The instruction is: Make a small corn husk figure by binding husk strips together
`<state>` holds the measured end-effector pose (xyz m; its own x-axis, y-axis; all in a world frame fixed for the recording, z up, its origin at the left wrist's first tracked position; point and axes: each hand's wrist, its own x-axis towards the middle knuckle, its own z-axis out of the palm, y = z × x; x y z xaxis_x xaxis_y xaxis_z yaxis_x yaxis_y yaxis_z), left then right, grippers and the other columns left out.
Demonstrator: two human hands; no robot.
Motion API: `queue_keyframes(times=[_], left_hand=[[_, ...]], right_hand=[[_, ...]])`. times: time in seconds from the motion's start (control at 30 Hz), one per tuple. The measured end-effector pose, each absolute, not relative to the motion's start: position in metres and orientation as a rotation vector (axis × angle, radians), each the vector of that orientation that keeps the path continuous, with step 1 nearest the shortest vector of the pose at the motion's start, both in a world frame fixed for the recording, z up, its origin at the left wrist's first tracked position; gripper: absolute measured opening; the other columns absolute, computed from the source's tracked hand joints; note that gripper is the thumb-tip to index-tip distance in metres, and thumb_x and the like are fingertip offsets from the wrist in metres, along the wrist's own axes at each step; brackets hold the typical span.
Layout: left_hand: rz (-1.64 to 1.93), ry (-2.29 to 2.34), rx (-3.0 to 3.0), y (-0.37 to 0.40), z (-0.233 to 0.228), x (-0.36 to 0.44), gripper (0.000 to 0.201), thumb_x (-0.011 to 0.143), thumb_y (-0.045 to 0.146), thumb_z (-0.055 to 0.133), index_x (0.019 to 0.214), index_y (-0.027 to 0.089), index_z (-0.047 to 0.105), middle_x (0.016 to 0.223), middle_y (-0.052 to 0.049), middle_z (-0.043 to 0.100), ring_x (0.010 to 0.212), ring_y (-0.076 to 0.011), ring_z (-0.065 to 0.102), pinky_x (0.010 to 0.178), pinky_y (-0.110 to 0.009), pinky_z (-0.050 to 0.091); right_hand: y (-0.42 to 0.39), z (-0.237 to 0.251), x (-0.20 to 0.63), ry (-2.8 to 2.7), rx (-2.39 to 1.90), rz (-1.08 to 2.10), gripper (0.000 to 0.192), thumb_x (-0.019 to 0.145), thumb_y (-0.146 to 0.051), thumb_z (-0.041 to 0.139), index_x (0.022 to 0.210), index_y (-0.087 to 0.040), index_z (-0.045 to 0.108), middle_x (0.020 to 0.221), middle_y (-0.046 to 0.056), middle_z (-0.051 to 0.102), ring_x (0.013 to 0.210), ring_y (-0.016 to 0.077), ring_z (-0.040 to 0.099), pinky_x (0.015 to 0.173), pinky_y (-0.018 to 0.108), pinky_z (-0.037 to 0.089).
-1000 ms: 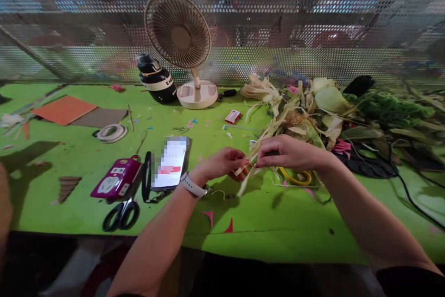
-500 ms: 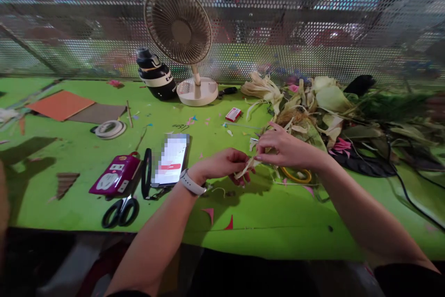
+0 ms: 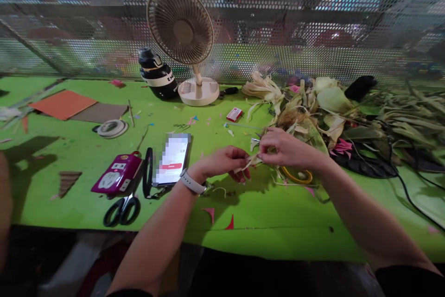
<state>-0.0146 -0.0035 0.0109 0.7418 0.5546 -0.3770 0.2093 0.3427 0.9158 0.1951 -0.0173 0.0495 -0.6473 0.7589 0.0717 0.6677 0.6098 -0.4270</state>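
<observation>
Between my two hands, a pale strip of corn husk (image 3: 252, 161) is held just above the green table. My left hand (image 3: 225, 161) pinches one end of it between thumb and fingers. On the other end, the fingertips of my right hand (image 3: 280, 148) are closed. Behind and to the right of my right hand lies a heap of corn husks (image 3: 330, 97), some pale, some green, with brown corn silk (image 3: 295, 116) among them. A yellow ring (image 3: 301, 177) lies partly hidden under my right wrist.
Left of my hands lie a phone (image 3: 175, 158), black-handled scissors (image 3: 121, 211), a purple pouch (image 3: 118, 174) and a tape roll (image 3: 113, 129). A fan (image 3: 198, 91) and a black bottle (image 3: 158, 79) stand at the back before a perforated metal screen (image 3: 250, 51). Black cables (image 3: 410, 197) run at the right.
My right hand's fingers have drawn in closer on the husk strip, the raised forefinger now lowered. Both hands stay in nearly the same place. The phone's screen digits differ.
</observation>
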Motion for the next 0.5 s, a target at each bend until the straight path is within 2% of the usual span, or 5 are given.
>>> queue_keyframes(times=[0.13,0.23,0.37,0.5], left_hand=[[0.626,0.850,1.093,0.001,0.007,-0.012,0.033,0.075,0.048,0.065,0.084,0.016,0.069,0.075,-0.009,0.073,0.061,-0.0147,0.067,0.058,-0.025,0.053],[0.901,0.796,0.982,-0.001,0.003,-0.004,0.045,0.075,0.056,0.062,0.096,0.017,0.069,0.089,-0.009,0.073,0.074,-0.0161,0.069,0.066,-0.027,0.055],[1.071,0.779,0.937,-0.009,0.000,0.009,0.034,0.069,0.044,0.073,0.090,0.018,0.069,0.092,-0.006,0.073,0.082,-0.0150,0.068,0.074,-0.027,0.053],[1.136,0.850,0.903,-0.014,0.001,0.014,0.027,0.071,0.040,0.072,0.083,0.016,0.070,0.088,-0.006,0.072,0.082,-0.0156,0.068,0.072,-0.028,0.053]], right_hand=[[-0.015,0.047,0.194,-2.285,-1.362,0.514,0.016,0.078,-0.022,0.056,0.063,-0.017,0.059,0.067,0.002,0.063,0.064,0.0136,0.052,0.069,0.029,0.037],[-0.014,0.043,0.192,-2.012,-1.477,0.546,0.017,0.078,-0.026,0.059,0.063,-0.017,0.059,0.069,0.002,0.063,0.063,0.0142,0.053,0.063,0.028,0.037],[-0.017,0.038,0.183,-1.882,-1.421,0.392,0.019,0.079,-0.026,0.058,0.061,-0.019,0.056,0.068,0.002,0.061,0.067,0.0160,0.053,0.066,0.030,0.039],[-0.020,0.033,0.175,-1.909,-1.330,0.208,0.020,0.081,-0.025,0.057,0.061,-0.020,0.053,0.066,0.002,0.060,0.070,0.0172,0.053,0.075,0.033,0.040]])
